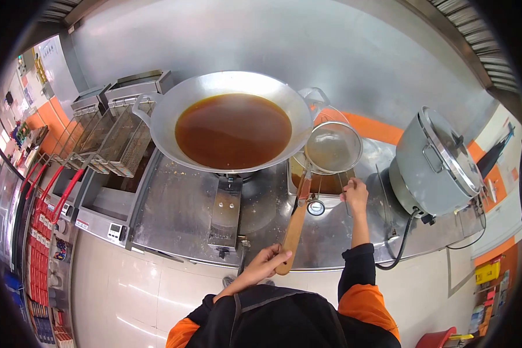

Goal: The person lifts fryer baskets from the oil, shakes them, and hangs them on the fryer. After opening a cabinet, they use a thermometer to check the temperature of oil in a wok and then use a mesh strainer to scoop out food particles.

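Observation:
My left hand [267, 261] is closed round the lower end of a long wooden handle [294, 238] that belongs to a round mesh strainer [334, 152]. The strainer's bowl hangs over a metal pan [290, 184] with brown liquid in it. My right hand [355, 195] pinches a thin metal rod [347, 207] at the pan's right side; what the rod belongs to is hidden. Between my hands a round dial thermometer [315, 207] shows at the pan's near edge. To the left stands a wide metal wok [168, 124] with dark brown liquid [233, 131].
A large lidded cooker [429, 165] with a black cord [401, 249] stands on the right of the steel counter [174, 214]. Fryer baskets [119, 139] with red handles [69, 194] are at the left. A burner housing [225, 211] sits below the wok.

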A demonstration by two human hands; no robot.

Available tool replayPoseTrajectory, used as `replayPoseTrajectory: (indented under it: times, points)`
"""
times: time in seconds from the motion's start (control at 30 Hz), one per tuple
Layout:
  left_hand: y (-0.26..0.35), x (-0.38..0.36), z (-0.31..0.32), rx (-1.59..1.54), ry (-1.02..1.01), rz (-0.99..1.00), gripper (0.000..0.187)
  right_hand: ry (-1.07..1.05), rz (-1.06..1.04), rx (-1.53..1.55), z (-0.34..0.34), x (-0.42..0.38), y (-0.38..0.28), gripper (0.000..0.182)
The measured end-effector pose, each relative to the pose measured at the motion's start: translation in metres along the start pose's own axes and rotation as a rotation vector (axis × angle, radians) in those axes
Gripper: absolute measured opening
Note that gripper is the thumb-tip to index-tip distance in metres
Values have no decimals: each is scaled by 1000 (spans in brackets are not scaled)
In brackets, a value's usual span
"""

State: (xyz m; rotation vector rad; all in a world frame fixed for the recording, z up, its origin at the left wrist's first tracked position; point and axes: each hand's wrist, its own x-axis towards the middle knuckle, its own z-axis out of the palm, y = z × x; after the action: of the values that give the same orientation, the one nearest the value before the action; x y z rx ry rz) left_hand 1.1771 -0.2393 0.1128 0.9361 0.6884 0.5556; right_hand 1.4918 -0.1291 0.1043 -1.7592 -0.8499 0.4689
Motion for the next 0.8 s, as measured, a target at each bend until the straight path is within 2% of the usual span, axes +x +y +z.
replayPoseTrajectory:
  times: [0.1, 0.2, 0.3, 0.4, 0.5, 0.53, 0.6, 0.7, 0.8]
  points:
    - [-1, 0, 2, -16, -39, -3, 31, -27, -194, -200, 3, 7, 26, 23]
    - [-3, 0, 0, -78, -61, -5, 31, 78, -430, -336, 9, 15, 60, 23]
    - [-3, -3, -5, -126, -135, 24, 34, 179, -507, -425, 8, -10, 41, 25]
    - [2, -12, -4, 84, -140, 137, 38, 128, -409, -532, -5, -42, 24, 26]
    - [5, -8, -10, 154, -203, 65, 43, -192, 82, -124, -12, -80, -9, 26]
    - [2, -6, -11, 161, -215, 22, 44, -147, 76, -101, -11, -84, -4, 26]
    - [-15, 6, -6, 176, -280, 87, 44, -58, 66, -57, -7, -90, 13, 27]
    - [-12, 13, 10, 227, -353, 136, 42, 206, 178, 183, -3, -84, 52, 28]
    - [-19, 15, 0, 325, -281, 82, 39, 0, 404, 614, -5, -54, 76, 29]
